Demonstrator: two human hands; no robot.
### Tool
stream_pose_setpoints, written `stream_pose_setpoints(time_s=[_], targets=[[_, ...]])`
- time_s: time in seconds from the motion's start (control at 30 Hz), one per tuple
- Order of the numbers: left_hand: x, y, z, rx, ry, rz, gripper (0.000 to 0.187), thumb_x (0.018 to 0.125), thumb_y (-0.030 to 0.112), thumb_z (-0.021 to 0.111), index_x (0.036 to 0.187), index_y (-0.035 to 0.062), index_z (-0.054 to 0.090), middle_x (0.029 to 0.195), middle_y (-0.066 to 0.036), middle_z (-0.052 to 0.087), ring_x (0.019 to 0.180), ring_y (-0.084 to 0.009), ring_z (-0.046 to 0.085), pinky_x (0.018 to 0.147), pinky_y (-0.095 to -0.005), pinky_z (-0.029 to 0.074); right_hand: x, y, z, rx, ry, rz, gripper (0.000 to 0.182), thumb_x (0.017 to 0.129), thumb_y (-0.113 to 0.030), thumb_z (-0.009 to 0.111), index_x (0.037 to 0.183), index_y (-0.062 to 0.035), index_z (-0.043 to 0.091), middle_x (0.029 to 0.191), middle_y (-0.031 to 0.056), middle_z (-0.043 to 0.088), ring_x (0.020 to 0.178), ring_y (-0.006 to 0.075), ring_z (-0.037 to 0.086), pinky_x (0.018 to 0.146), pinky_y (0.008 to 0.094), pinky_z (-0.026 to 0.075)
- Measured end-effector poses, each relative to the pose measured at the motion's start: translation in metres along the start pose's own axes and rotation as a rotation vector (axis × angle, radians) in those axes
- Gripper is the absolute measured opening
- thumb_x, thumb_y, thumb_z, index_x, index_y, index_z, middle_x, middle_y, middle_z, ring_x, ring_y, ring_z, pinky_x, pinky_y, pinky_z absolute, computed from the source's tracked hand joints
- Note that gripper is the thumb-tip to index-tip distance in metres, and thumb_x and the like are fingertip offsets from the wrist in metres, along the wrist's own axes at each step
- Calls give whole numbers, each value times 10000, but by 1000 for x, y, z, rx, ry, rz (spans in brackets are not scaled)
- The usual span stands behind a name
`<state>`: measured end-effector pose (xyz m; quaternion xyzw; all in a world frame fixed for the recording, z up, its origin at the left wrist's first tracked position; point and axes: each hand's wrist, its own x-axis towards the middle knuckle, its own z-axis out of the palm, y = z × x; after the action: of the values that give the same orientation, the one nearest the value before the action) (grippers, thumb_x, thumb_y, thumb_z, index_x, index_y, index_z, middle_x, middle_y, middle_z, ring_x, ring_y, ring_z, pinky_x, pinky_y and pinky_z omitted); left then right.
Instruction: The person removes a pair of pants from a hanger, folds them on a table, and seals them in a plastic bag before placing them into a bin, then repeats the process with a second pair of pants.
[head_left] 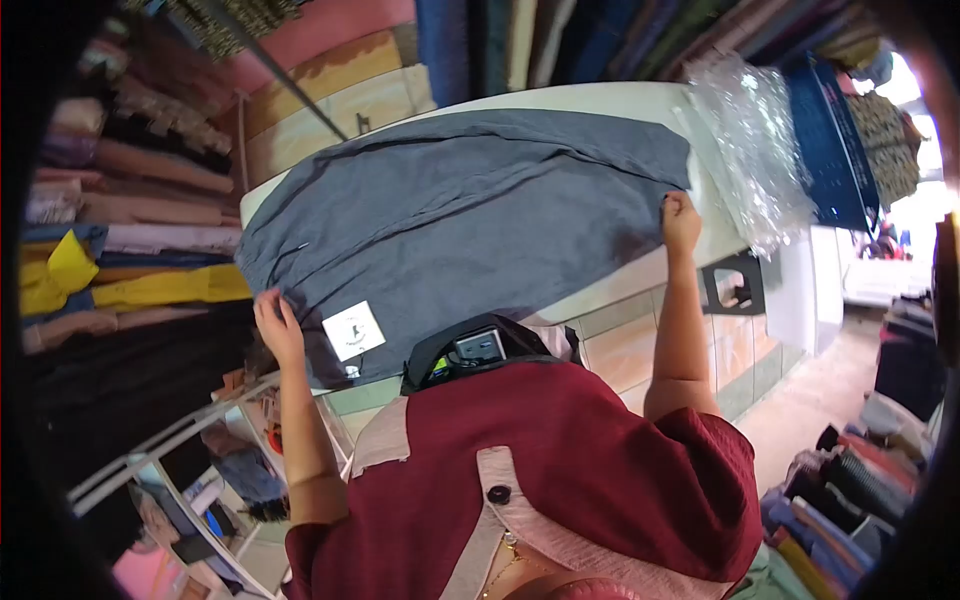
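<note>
"Firstly, where does the grey cloth (450, 220) lie?"

"From my remote station I find it on the white table (640, 95), between the hands and beyond them, its long axis running from the left hand (278, 322) side to the right hand (680, 222) side."

"Condition of each?"

"I record the right pinching the cloth's edge. The left is at the opposite end, fingers loosely curled; I cannot tell whether it grips."

"Nearer the white tag (353, 330)?"

"The left: the tag lies just to its right."
</note>
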<state>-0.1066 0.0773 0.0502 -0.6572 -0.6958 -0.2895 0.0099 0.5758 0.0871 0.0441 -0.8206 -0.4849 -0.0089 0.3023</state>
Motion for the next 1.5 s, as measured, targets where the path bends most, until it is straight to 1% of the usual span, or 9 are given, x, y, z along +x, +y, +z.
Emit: stream_pose_setpoints(time_s=[0.17, 0.3, 0.43, 0.67, 0.77, 0.97, 1.0, 1.13, 1.5], targets=[[86, -62, 28, -169, 2, -360, 442, 870, 102, 558, 1282, 61, 404, 809, -122, 640, 721, -208, 627, 685, -321, 492, 43, -34, 33, 771, -348, 691, 497, 914, -408, 493, 1358, -252, 334, 943, 115, 623, 660, 158, 645, 473, 231, 470], [125, -46, 35, -215, -300, -601, 486, 841, 68, 575, 1294, 74, 397, 696, -97, 629, 589, -158, 606, 542, -293, 491, 84, -14, 60, 852, -292, 796, 384, 879, -328, 541, 1182, -94, 515, 966, 119, 598, 677, 169, 649, 486, 226, 478], [143, -69, 59, -275, -388, -780, 396, 824, 18, 569, 1203, 41, 457, 726, -103, 628, 597, -159, 611, 508, -266, 511, 140, -21, 56, 570, -371, 574, 216, 820, -201, 610, 911, -7, 636, 839, 72, 619, 517, 149, 590, 407, 215, 438], [110, -47, -25, -985, 378, -691, 257, 885, 58, 453, 1138, 26, 481, 1146, -145, 546, 1045, -264, 536, 902, -368, 433, 200, -78, -65, 929, 136, 133, 221, 828, -41, 557, 1040, -32, 620, 919, 62, 608, 721, 125, 575, 581, 220, 472], [36, -55, -57, -1271, 327, -508, 359, 932, 249, 406, 1198, 14, 456, 1235, -149, 507, 1161, -256, 470, 987, -384, 373, 144, -77, -113, 1155, 178, 114, 377, 825, 8, 522, 1199, -30, 507, 978, 89, 591, 803, 143, 592, 624, 222, 480], [-77, -44, -28, -1207, 229, -1257, 274, 913, 290, 523, 1120, 113, 552, 1059, -10, 586, 973, -146, 524, 891, -322, 405, 17, 57, -30, 829, 171, 955, 427, 869, -201, 578, 1240, -31, 452, 853, 95, 570, 752, 167, 601, 568, 273, 510], [-81, -39, -23, -1267, 167, -1196, 289, 890, 347, 578, 1119, 175, 542, 820, 64, 516, 716, -91, 449, 730, -250, 375, -2, 102, -7, 924, 73, 1041, 432, 862, -294, 588, 1194, -39, 480, 830, 89, 574, 707, 172, 603, 557, 282, 508], [-71, -52, -22, -1126, 32, -1195, 219, 848, 306, 645, 987, 151, 574, 841, 44, 567, 739, -103, 530, 683, -243, 435, -4, 97, -1, 927, -38, 1276, 462, 854, -463, 573, 1058, -49, 546, 770, 68, 586, 586, 194, 600, 551, 297, 507], [-67, -82, -9, -1057, 31, -1244, 199, 807, 189, 670, 925, 147, 515, 789, 39, 521, 685, -97, 464, 684, -279, 403, 62, 60, -6, 1756, 40, 602, 205, 828, -129, 622, 1016, -53, 591, 1021, 59, 633, 991, 211, 584, 894, 379, 450]])
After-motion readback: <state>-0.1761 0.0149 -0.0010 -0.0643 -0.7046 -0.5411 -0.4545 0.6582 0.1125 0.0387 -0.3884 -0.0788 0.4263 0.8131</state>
